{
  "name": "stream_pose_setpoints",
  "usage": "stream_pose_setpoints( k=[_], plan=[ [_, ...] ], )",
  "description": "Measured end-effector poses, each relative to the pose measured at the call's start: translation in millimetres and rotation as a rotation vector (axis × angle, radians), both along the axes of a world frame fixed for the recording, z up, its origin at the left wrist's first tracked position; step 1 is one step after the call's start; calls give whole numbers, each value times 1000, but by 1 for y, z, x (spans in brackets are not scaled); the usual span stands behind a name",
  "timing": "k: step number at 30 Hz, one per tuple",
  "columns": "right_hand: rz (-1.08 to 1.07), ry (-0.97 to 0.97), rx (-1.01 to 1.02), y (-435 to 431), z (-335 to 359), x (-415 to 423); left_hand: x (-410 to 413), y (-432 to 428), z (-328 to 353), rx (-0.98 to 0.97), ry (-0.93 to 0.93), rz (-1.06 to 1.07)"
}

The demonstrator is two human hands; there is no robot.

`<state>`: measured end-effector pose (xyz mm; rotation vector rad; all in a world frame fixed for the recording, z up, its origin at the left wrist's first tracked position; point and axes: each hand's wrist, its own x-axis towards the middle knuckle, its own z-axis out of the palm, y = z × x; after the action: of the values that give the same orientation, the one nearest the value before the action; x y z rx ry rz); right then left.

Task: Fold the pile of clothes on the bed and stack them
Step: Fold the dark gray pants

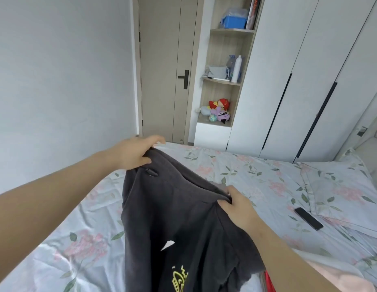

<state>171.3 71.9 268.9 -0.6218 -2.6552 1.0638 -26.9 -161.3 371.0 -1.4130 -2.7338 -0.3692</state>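
Looking across the bed [257,178], with its flower-printed sheet lying bare over the left half and along the far strip up to the far edge. Holding a dark grey garment [173,207] up over the middle of the bed with both hands, stretching its top edge between them and letting the rest hang down toward the bed's near edge. Reaching the left arm out long over the bed's left half, gripping the far end of the top edge with the left hand [135,151], thumb pressing on the near face of the cloth and fingers reaching over the top of the fold. Bringing the right arm in over the bed's near right corner, pinching the other end of the top edge with the right hand [236,205], lower and nearer than the left, thumb on the near face and fingers wrapping behind. Sharing the bed's right end with a pillow [341,186]. Reaching over pink cloth [352,279] at the bed's near right corner, mostly hidden under the right arm. Keeping well apart from a black phone [308,218] lying on the bed just at the pillow's near edge. Showing a yellow print [179,279] low on the garment, cut off by the frame, with no readable letters.
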Motion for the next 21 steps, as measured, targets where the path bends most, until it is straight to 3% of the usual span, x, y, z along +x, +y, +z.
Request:
stream_pose_setpoints(
  k=[3, 5, 7, 12, 16, 21],
  plan=[
    [72, 39, 204, 2, 28, -13, -2, -5, -6, -352, 265, 91],
    [113, 61, 303, 2, 45, -23, 0, -1, -17, -437, 391, 94],
    [134, 85, 334, 3, 59, -29, 4, 0, -29, -333, 262, 89],
    [142, 93, 296, 6, 75, -36, 29, -1, -53, 94, -288, 113],
    [146, 52, 333, -4, 77, -43, 80, 46, -80, 201, -297, 26],
    [165, -85, 380, 3, 81, -30, 56, 62, -82, 205, -234, 43]
  ],
)
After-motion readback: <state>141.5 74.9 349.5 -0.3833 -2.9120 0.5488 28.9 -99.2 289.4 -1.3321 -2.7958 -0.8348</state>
